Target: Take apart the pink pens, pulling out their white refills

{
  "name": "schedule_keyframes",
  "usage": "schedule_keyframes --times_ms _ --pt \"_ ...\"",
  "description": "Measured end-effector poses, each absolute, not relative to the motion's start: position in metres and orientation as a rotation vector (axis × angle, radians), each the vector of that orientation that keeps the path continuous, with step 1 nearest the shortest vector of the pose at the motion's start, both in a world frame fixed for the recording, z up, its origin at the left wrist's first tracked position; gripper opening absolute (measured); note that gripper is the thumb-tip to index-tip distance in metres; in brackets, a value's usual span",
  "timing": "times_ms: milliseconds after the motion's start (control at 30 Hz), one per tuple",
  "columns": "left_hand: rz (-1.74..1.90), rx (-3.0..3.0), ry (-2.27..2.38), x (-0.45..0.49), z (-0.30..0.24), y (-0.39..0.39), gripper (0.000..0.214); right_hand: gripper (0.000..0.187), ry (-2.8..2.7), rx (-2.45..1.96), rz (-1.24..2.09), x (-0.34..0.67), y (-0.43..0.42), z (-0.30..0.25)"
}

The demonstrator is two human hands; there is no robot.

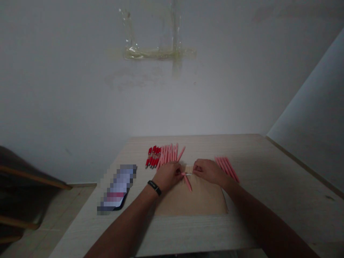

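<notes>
My left hand (170, 173), with a dark band on its wrist, is pinched around a small pink pen part (183, 173). My right hand (206, 170) has its fingers pinched on a thin white stick (189, 174) that looks like a pen refill. Stick and pink part meet, or nearly so, between the hands; I cannot tell whether one is inside the other. Just below lies a pink pen barrel (188, 184), on a brown cardboard sheet (192, 202). Both hands are low over the sheet's far edge.
Behind my left hand lie several pink pen barrels (168, 153) in a row, beside several red pen parts (152, 157). More pink pens (228, 168) lie right of my right hand. A phone (118, 190) is on the table's (204, 233) left side. A wall (215, 107) rises behind.
</notes>
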State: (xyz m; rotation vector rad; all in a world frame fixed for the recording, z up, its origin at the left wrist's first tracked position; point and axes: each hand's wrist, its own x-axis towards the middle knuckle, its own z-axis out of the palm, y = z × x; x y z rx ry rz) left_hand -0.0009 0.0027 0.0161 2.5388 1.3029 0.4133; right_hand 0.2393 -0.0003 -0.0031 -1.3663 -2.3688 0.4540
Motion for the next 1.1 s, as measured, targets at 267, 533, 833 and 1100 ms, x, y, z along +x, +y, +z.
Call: schedule_keyframes --times_ms 267,533,833,1100 --pt "0.449 2.518 1.335 0.000 0.015 0.001 0.019 0.016 -2.387 -1.319 0.417 0.234 -0.003 0.000" --pt "0.494 2.509 1.313 0.004 0.015 -0.001 0.020 0.024 -2.349 -1.263 0.494 0.228 -0.008 0.002" --pt "0.538 2.503 1.182 0.007 0.017 -0.001 0.017 0.028 -2.304 -1.208 0.587 0.222 -0.009 0.004" --pt "0.575 2.495 1.170 0.008 0.017 -0.002 0.016 0.026 -2.258 -1.175 0.652 0.222 -0.008 0.003"
